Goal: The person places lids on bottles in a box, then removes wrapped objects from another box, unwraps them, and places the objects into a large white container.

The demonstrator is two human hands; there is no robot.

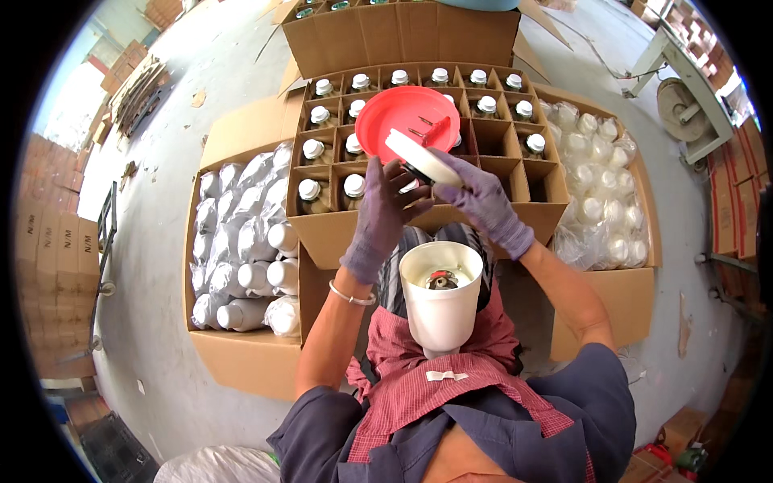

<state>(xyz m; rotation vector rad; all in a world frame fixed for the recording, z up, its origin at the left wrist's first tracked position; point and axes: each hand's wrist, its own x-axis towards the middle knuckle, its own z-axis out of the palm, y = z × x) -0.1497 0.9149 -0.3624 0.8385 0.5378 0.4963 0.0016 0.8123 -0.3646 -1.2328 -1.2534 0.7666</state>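
In purple-grey gloves, both my hands are raised above my lap. My right hand grips a white round lid-like part, tilted, with a dark piece at its underside. Beside that part, my left hand has its fingers spread and holds nothing that I can see. A white plastic tub stands upright on my lap, with a small metal and red fitting inside. Just beyond the hands, a red plastic basin rests on the bottles and holds a few small dark and red pieces.
Under the basin stands a divided carton of clear bottles with white caps. An open box of wrapped white bottles is at the left, another at the right. A further carton stands behind. Stacked boxes line the left.
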